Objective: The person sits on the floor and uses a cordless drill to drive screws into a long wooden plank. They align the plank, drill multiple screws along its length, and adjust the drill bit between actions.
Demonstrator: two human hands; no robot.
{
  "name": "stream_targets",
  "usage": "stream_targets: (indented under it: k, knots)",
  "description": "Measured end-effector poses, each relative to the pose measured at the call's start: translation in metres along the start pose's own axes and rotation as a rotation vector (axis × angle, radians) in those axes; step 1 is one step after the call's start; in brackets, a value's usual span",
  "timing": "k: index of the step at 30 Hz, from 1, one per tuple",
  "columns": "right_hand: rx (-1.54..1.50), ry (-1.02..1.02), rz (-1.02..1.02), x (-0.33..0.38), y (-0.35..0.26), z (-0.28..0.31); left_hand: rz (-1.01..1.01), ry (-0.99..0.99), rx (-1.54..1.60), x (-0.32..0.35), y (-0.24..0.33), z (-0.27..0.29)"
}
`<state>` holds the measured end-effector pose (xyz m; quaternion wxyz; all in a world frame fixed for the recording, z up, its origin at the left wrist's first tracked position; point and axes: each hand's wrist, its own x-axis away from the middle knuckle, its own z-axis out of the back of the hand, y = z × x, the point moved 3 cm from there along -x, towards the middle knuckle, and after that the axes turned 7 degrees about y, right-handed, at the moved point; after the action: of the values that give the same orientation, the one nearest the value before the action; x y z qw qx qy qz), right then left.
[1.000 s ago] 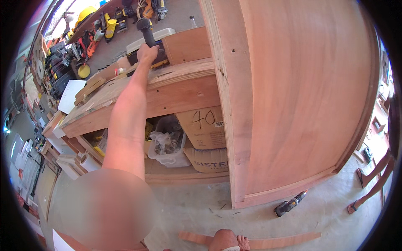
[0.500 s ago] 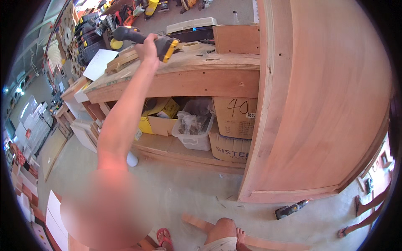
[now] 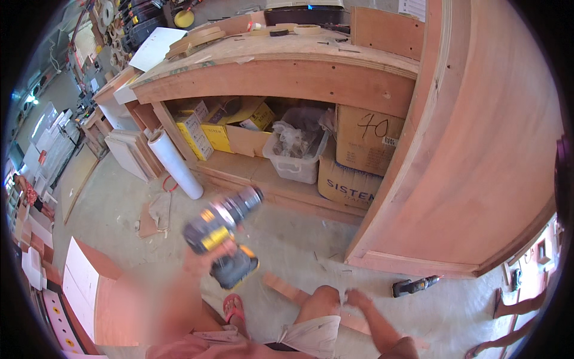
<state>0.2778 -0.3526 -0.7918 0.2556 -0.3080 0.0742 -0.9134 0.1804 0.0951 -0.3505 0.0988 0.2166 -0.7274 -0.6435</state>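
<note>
A black and yellow cordless drill (image 3: 216,226) is in my left hand (image 3: 222,250), whose fingers wrap round its grip. I hold it above the floor in front of the workbench, its chuck pointing up and to the right and its battery at the lower end. Beside my right knee, my right hand (image 3: 357,298) hangs with nothing visible in it; blur keeps its fingers from showing clearly. Another cordless drill (image 3: 415,286) lies on the floor farther right, near the foot of a large wooden panel (image 3: 484,149).
The wooden workbench (image 3: 269,78) carries tape rolls and loose screws. Its lower shelf has a plastic bin (image 3: 296,158), yellow boxes and cardboard cartons (image 3: 365,140). A white roll (image 3: 175,164) leans against it. A wood strip (image 3: 286,288) lies by my feet. Another person's legs (image 3: 520,308) are at right.
My left hand has come down from above the workbench with the drill, which now points up and right. My right hand has risen beside the knee. The view has shifted left and down.
</note>
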Motion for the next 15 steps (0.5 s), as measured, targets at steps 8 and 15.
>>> stream_targets:
  k: [8, 15]
  knots:
    - [-0.379, 1.539, 0.778, 0.119, -0.258, 0.580, 0.279, -0.050, -0.281, 0.085, -0.112, -0.010]
    - [0.237, 1.670, 0.331, 0.028, -0.246, 0.771, 0.234, 0.209, -0.030, 0.107, -0.122, -0.016]
